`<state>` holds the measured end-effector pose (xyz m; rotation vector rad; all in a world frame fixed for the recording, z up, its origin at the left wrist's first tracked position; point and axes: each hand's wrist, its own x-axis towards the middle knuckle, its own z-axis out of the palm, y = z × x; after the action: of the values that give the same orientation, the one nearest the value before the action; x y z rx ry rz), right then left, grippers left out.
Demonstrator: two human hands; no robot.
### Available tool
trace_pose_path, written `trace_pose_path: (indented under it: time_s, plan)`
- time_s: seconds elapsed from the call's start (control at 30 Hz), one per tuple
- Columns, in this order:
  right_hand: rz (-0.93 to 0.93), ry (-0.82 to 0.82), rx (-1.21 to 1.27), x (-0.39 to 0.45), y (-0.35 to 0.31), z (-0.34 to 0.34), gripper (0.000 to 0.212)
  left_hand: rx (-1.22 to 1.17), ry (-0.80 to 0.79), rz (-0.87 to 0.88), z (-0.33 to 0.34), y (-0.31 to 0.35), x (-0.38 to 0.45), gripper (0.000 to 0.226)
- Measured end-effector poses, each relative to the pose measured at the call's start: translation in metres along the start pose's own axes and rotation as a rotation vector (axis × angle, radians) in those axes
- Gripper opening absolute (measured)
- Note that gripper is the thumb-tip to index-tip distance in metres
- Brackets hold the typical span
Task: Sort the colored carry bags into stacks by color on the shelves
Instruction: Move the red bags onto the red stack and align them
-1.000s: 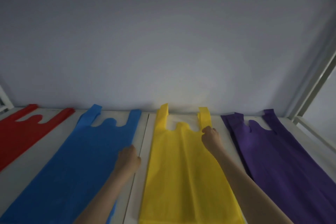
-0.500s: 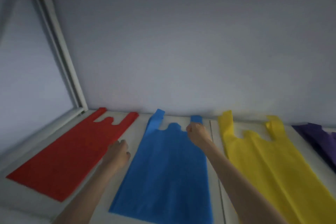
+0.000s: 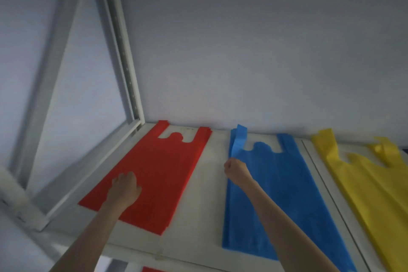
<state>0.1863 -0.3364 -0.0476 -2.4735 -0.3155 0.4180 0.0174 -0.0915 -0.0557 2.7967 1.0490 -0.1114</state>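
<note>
Three flat bag stacks lie side by side on the white shelf (image 3: 206,205): a red bag (image 3: 163,168) at the left, a blue bag (image 3: 278,187) in the middle and a yellow bag (image 3: 366,185) at the right. My left hand (image 3: 124,190) rests on the near left part of the red bag with its fingers curled, and no fabric shows between them. My right hand (image 3: 236,170) grips the left edge of the blue bag, just below its left handle. That handle strip is lifted and twisted.
A white metal upright (image 3: 123,51) and side rail close off the shelf's left end. The grey back wall stands just behind the bag handles. A seam in the shelf board runs between blue and yellow. A red scrap (image 3: 152,269) shows on the level below.
The view has swung left and the purple bag has left the frame. My left hand went from the blue bag onto the red one. My right hand went from the yellow handle to the blue bag's left edge.
</note>
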Motion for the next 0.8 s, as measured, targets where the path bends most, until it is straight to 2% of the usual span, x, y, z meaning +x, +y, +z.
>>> trace_pose_path:
  time_s: [0.1, 0.2, 0.33, 0.37, 0.47, 0.5, 0.7, 0.77, 0.8]
  plan:
    - [0.027, -0.035, 0.092, -0.002, -0.013, 0.029, 0.018, -0.026, 0.016, -0.062, -0.007, -0.024, 0.005, 0.035]
    - [0.091, -0.036, 0.242, -0.003, -0.022, 0.056, 0.035, -0.072, 0.027, -0.118, -0.016, -0.041, 0.012, 0.038]
    - [0.17, -0.02, 0.45, 0.005, -0.038, 0.075, 0.04, -0.134, -0.006, -0.21, -0.021, -0.059, 0.026, 0.045]
    - [0.182, -0.03, 0.498, 0.009, -0.043, 0.077, 0.039, -0.164, -0.027, -0.241, -0.02, -0.062, 0.028, 0.048]
    - [0.23, -0.035, 0.564, 0.023, -0.059, 0.086, 0.014, -0.247, -0.074, -0.3, -0.014, -0.073, 0.039, 0.056]
    - [0.241, -0.023, 0.594, 0.03, -0.062, 0.089, 0.024, -0.273, -0.086, -0.3, -0.011, -0.077, 0.043, 0.057]
    - [0.311, -0.011, 0.639, 0.04, -0.084, 0.087, 0.033, -0.555, -0.141, -0.291, -0.01, -0.091, 0.055, 0.049]
    - [0.345, -0.023, 0.668, 0.048, -0.087, 0.092, 0.027, -0.66, -0.158, -0.285, -0.01, -0.094, 0.057, 0.035]
    - [0.348, -0.027, 0.686, 0.049, -0.092, 0.094, 0.018, -0.706, -0.154, -0.288, -0.011, -0.095, 0.058, 0.029]
